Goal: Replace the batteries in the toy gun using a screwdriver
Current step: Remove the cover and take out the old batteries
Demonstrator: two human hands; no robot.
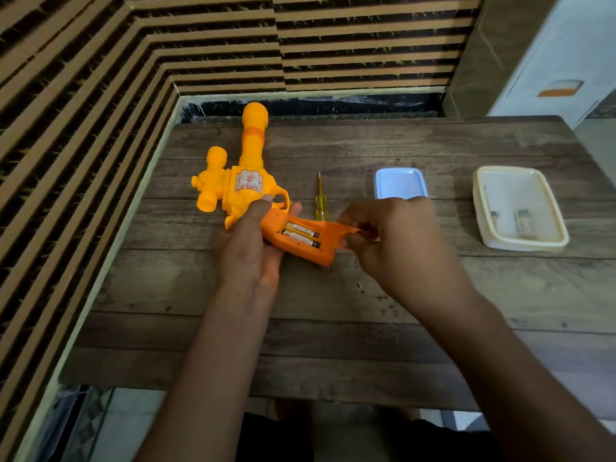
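Batteries [301, 233] lie exposed in the toy gun [245, 186] the left hand [250, 250] grips; the right hand [395, 243] pinches its cover [349, 230].

There is one toy gun [246, 181], with two batteries [301, 233] in its open handle and one loose cover [350, 230]. One screwdriver [321, 201] lies on the surface [366, 295]. One blue box [400, 183] and one cream box [480, 208] make two boxes; the cream box holds two small cylinders [523, 221].

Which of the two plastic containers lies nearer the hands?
The blue container, just beyond the right hand; the cream container sits farther right.
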